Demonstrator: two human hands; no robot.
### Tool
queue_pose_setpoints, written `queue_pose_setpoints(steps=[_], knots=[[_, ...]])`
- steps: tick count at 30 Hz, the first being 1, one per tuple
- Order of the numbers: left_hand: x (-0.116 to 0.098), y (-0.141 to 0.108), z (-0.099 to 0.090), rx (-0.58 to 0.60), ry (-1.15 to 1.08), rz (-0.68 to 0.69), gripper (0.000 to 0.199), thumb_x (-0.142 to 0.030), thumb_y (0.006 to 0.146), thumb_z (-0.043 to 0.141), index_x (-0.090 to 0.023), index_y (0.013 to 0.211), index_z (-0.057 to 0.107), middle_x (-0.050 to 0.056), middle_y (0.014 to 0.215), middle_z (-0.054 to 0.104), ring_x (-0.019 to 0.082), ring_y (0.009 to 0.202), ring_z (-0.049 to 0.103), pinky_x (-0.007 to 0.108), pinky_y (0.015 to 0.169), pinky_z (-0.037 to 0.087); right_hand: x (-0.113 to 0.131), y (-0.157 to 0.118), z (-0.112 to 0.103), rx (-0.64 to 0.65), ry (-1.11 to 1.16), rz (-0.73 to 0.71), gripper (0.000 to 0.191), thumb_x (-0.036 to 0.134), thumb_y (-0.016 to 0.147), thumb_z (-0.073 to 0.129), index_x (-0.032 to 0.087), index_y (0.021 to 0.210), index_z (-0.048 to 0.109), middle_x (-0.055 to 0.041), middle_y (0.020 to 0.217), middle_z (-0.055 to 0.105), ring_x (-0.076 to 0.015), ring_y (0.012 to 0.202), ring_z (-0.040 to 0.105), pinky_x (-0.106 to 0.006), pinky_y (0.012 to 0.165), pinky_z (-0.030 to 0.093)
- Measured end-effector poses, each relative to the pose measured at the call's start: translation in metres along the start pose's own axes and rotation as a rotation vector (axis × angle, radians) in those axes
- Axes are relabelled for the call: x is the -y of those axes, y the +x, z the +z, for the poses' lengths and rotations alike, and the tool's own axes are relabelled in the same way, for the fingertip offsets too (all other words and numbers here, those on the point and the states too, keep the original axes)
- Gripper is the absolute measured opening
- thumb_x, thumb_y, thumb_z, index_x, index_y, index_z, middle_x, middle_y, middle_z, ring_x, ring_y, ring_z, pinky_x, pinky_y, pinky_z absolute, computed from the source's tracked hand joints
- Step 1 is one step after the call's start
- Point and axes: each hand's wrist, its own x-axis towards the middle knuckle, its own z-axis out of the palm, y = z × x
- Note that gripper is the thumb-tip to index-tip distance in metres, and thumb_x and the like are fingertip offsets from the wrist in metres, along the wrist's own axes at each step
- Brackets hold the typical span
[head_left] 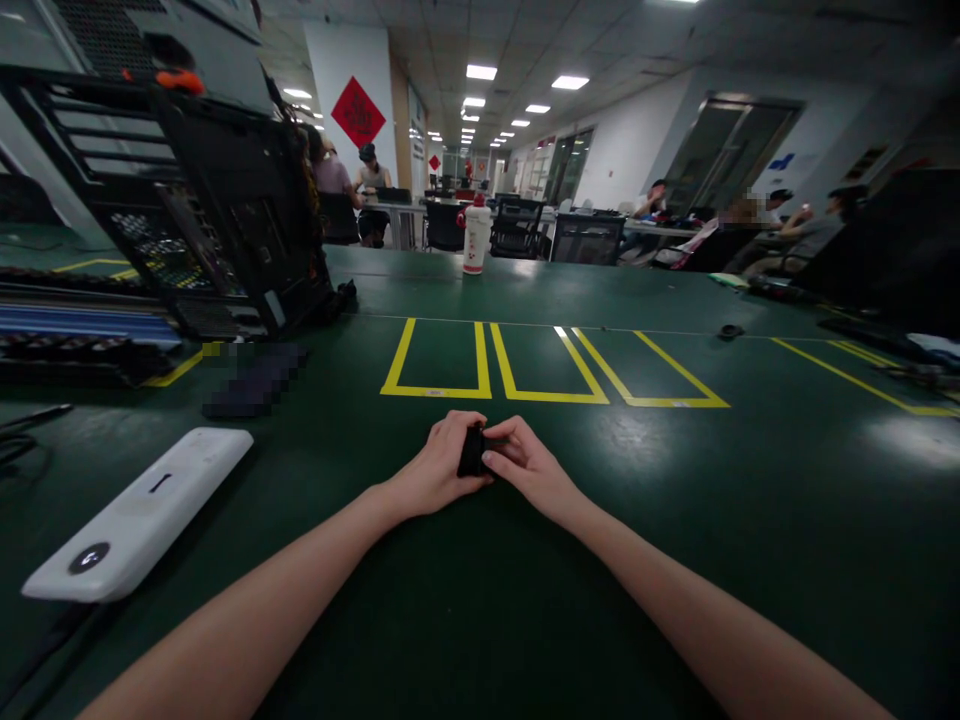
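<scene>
A small black object (471, 452) is between my two hands, just above or on the green table (480, 620); its exact kind is too small to tell. My left hand (442, 465) wraps round its left side, thumb below and fingers over the top. From the right, my right hand (527, 462) pinches at its edge with thumb and forefinger. Beyond the hands, yellow tape outlines (549, 397) lie on the tabletop.
At the left lie a white device (142, 515) with a cable and a dark blurred item (255, 382). A black open metal frame (247, 220) stands behind them. A white bottle (475, 240) stands at the far edge. Several people sit at distant desks.
</scene>
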Motion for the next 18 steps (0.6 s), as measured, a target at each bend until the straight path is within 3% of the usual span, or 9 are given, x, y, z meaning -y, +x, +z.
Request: queue_pose_setpoints(steps=[3, 8, 12, 18], knots=[[-0.0031, 0.0000, -0.0018, 0.006, -0.001, -0.009, 0.056, -0.025, 0.070, 0.062, -0.024, 0.117, 0.030, 0.008, 0.117, 0.039, 0.026, 0.109, 0.042, 0.046, 0.089, 0.039, 0.0015, -0.0004, 0.0024, -0.029, -0.030, -0.002, 0.017, 0.025, 0.080, 0.051, 0.023, 0.095, 0.045, -0.0012, 0.099, 0.050, -0.0164, 0.095, 0.055, -0.034, 0.079, 0.048], [-0.0075, -0.0005, -0.0053, 0.035, -0.014, -0.006, 0.054, -0.023, 0.072, 0.060, -0.024, 0.117, 0.030, 0.008, 0.117, 0.039, 0.026, 0.111, 0.041, 0.046, 0.091, 0.038, 0.0042, -0.0025, 0.0031, -0.016, -0.087, -0.018, 0.028, 0.021, 0.080, 0.049, 0.025, 0.107, 0.042, -0.0028, 0.111, 0.047, -0.0172, 0.104, 0.050, -0.037, 0.089, 0.044], [-0.0063, -0.0011, -0.0048, 0.028, -0.020, -0.007, 0.054, -0.022, 0.072, 0.060, -0.024, 0.118, 0.030, 0.009, 0.118, 0.039, 0.026, 0.110, 0.041, 0.046, 0.090, 0.039, 0.0028, -0.0041, 0.0022, 0.019, -0.073, -0.042, 0.029, 0.019, 0.077, 0.053, 0.024, 0.104, 0.043, -0.0020, 0.110, 0.047, -0.0165, 0.107, 0.049, -0.037, 0.093, 0.042], [0.0002, 0.0000, 0.0018, -0.006, -0.003, -0.009, 0.057, -0.024, 0.070, 0.062, -0.024, 0.117, 0.030, 0.008, 0.116, 0.039, 0.025, 0.109, 0.041, 0.044, 0.090, 0.040, -0.0034, -0.0006, 0.0035, -0.036, -0.055, -0.036, 0.017, 0.025, 0.080, 0.050, 0.023, 0.095, 0.045, -0.0012, 0.099, 0.050, -0.0171, 0.097, 0.055, -0.033, 0.078, 0.049]])
